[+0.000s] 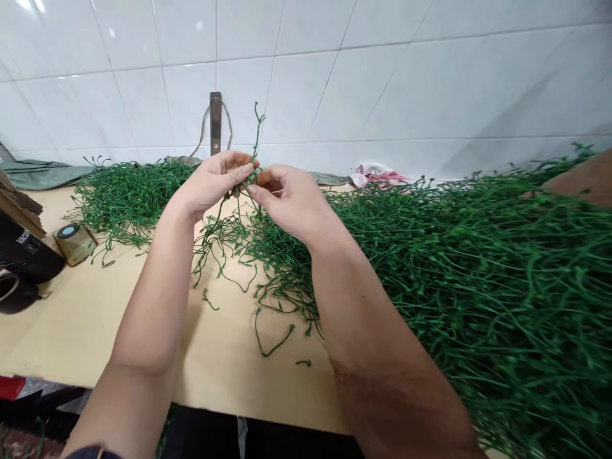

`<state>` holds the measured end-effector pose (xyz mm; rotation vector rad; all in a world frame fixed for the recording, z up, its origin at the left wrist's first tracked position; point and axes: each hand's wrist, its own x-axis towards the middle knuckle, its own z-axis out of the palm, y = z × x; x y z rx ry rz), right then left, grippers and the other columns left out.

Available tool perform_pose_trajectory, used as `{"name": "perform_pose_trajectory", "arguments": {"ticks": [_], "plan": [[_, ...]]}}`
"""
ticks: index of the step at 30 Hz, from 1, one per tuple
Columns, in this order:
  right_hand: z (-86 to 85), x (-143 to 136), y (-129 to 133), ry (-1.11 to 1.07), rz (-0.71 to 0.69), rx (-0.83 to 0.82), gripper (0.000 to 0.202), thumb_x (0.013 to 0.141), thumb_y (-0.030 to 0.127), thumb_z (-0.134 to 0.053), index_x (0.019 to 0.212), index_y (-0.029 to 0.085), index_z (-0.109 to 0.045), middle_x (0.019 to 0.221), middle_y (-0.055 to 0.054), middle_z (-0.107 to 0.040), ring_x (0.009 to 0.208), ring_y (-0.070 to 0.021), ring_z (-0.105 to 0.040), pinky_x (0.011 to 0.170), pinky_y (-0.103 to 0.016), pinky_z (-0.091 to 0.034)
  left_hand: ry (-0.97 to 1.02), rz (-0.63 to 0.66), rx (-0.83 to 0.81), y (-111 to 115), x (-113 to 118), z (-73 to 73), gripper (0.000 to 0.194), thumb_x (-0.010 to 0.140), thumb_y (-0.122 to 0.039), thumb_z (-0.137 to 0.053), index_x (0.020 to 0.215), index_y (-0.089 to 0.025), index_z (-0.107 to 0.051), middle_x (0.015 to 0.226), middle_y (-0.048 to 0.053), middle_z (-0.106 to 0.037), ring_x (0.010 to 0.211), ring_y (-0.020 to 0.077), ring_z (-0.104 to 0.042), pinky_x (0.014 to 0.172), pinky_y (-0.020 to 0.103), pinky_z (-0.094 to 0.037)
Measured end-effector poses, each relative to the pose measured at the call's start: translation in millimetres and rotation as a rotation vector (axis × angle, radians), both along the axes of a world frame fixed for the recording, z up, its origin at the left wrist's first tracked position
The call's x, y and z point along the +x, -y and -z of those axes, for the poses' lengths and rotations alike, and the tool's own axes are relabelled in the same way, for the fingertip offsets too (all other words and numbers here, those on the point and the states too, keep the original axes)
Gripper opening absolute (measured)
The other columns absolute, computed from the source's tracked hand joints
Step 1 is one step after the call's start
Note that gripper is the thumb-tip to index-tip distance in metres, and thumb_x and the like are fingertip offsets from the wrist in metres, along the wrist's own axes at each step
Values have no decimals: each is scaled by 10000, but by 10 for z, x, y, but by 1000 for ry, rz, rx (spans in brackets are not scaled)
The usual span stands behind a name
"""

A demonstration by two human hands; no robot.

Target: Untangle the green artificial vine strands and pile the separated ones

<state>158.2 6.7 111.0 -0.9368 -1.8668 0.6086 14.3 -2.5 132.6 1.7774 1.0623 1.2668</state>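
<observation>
Above the middle of the table, my left hand (pixel 222 178) and my right hand (pixel 287 194) meet with fingertips almost touching. Both pinch thin green cords (pixel 259 131), one of which sticks up above the fingers while others dangle below. The exact grip is partly hidden by the thumbs. To the right spreads a large heap of green cords (pixel 478 268) with knotted-looking ends. A smaller pile of the same cords (pixel 138 194) lies to the left. Under my hands a few loose strands (pixel 275 347) rest on the table.
The pale table (pixel 229 357) stands against a white tiled wall (pixel 306 95) with a metal bracket (pixel 215 121). At left are a black bottle (pixel 29 245), a dark mug (pixel 16 293) and a small capped container (pixel 74 245). A pink-and-white cloth (pixel 377 176) lies behind the heap.
</observation>
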Motion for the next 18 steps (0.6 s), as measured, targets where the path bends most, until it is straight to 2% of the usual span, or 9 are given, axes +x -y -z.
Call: {"name": "perform_pose_trajectory", "arguments": {"ticks": [4,10,14,18], "plan": [[16,-2,-32,-31,41,2,144,789,276,-567,716,156,-530,618,19,-494,562,-68,-405,574,-264,-339,11,-16,2,-32,-23,16,208,814,-311,-576,910,-127,-567,817,20,-589,746,72,-539,685,218,-421],[12,27,-70,-132,43,95,215,835,343,-521,701,176,-515,657,3,-513,639,-92,-461,650,-280,-408,51,-69,-11,-75,-33,30,172,821,-301,-564,804,-131,-543,700,-11,-511,645,52,-470,641,202,-388],[-10,35,-41,-168,0,65,253,844,407,-505,745,177,-538,764,-25,-568,751,-115,-524,748,-301,-453,65,-83,-27,-83,-1,43,222,840,-352,-532,761,-144,-516,645,-22,-460,615,56,-449,614,204,-360],[-35,53,-12,-161,-48,-14,258,858,410,-478,805,172,-562,788,-39,-588,794,-133,-551,764,-319,-462,65,-131,-19,-112,9,60,272,852,-395,-503,736,-149,-491,626,-25,-433,618,57,-442,613,198,-351]]}}
